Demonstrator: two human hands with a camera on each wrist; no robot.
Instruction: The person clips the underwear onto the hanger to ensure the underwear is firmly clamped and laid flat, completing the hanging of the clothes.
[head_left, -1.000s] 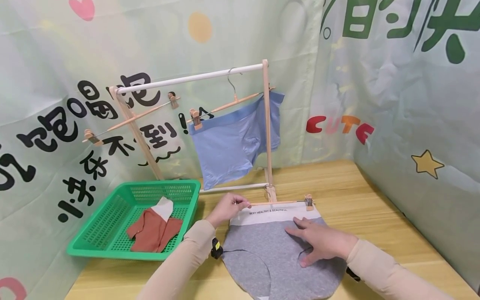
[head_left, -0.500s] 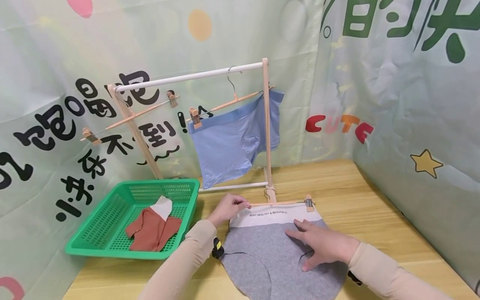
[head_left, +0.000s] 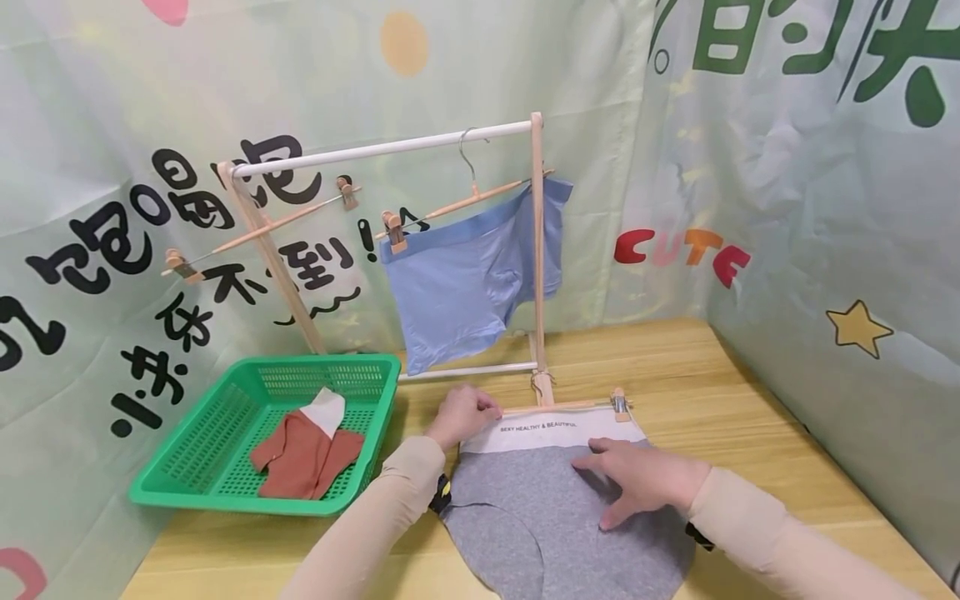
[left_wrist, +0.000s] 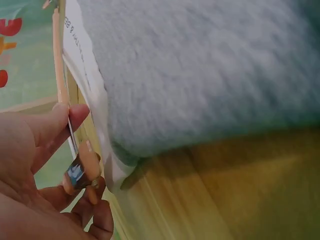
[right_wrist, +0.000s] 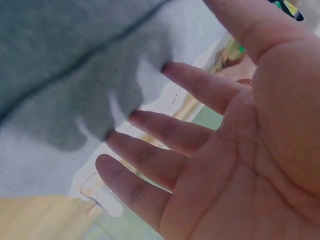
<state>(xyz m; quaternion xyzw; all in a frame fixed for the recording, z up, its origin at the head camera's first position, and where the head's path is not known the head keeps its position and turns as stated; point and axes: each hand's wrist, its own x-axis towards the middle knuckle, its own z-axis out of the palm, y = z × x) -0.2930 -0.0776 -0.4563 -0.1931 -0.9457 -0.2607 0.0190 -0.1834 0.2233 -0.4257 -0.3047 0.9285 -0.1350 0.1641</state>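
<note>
A pair of grey briefs (head_left: 555,492) with a white, printed waistband lies flat on the table. Along the waistband runs a wooden clip hanger (head_left: 558,407); its right clip (head_left: 621,406) grips the waistband's right end. My left hand (head_left: 461,415) pinches the hanger's bar between thumb and forefinger, with the other fingers curled around the left clip (left_wrist: 85,167). That clip sits beside the waistband's left corner; whether it bites the cloth I cannot tell. My right hand (head_left: 647,477) rests spread on the briefs, its fingertips touching the grey fabric below the waistband.
A wooden rack (head_left: 537,250) stands behind, with blue shorts (head_left: 457,283) clipped on one hanger and a bare clip hanger (head_left: 262,229) at its left. The green basket (head_left: 150,492) on the left holds a rust-and-white garment (head_left: 307,454). Printed cloth walls surround the table (head_left: 720,400).
The head view has shifted slightly. Both hands stay in nearly the same places, left on the hanger and right on the briefs.
</note>
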